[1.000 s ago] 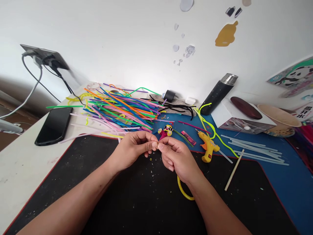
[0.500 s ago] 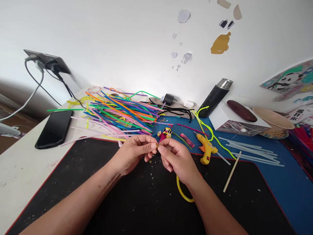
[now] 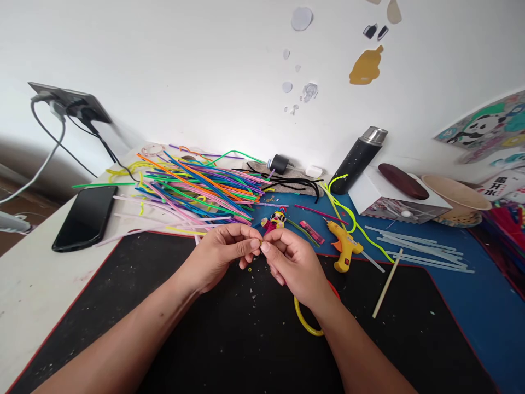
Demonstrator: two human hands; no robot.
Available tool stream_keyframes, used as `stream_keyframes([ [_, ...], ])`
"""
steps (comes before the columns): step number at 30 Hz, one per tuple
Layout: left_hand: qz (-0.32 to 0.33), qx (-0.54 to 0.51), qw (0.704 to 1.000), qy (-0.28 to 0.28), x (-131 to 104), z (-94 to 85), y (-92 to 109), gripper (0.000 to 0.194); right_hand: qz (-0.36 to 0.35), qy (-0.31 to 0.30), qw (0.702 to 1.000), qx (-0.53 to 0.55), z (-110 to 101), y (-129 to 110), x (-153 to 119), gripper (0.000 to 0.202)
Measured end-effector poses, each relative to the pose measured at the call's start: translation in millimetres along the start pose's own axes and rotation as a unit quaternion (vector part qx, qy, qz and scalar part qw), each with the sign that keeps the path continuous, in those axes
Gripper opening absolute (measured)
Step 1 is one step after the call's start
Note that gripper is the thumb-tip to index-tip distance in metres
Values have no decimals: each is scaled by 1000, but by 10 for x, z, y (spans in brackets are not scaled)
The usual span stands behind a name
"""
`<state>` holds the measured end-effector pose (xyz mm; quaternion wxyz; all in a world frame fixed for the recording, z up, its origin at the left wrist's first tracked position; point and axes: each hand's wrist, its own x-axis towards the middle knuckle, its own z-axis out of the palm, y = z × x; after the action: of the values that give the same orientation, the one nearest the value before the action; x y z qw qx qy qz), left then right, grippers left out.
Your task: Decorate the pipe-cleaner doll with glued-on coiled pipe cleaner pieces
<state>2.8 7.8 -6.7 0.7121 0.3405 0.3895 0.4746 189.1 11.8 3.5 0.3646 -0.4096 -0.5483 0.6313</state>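
Observation:
Over the black mat (image 3: 229, 339), my left hand (image 3: 223, 254) and my right hand (image 3: 293, 260) meet, thumbs and forefingers pinched together. Between their tips is a tiny yellowish piece (image 3: 261, 243), too small and covered to name. Just beyond the fingers lies a small doll-like figure (image 3: 276, 219) in pink, yellow and blue, partly hidden by my right hand. A tiny yellow ring (image 3: 250, 270) rests on the mat below my left fingers. Under my right wrist a yellow and red ring-shaped tube (image 3: 305, 323) shows in part.
Many coloured pipe cleaners (image 3: 197, 186) are heaped at the back left, near a phone (image 3: 85, 218). To the right lie a yellow glue gun (image 3: 344, 249), clear glue sticks (image 3: 426, 249) and a pale stick (image 3: 388, 284). A black flask (image 3: 359, 161) leans behind a white box (image 3: 394, 194).
The whole view has shifted slightly, with the wall and table things sitting a little further left and up. Both hands keep the same pinch on the tiny piece.

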Motion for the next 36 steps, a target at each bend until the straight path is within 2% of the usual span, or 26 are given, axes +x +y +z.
stream_keyframes([
  [11,2,-22,1000,1,-5,11,7,30,-7,11,999,-42,-17,55,-2,30],
  [22,-3,31,1000,-2,-19,33,22,35,-21,27,998,-48,-21,29,-5,25],
  [28,-11,27,999,-13,-5,-21,47,33,-10,23,998,-50,-31,5,-9,23],
  [36,1,162,986,-37,-25,-77,136,34,-6,21,998,-54,-49,2,-16,18],
])
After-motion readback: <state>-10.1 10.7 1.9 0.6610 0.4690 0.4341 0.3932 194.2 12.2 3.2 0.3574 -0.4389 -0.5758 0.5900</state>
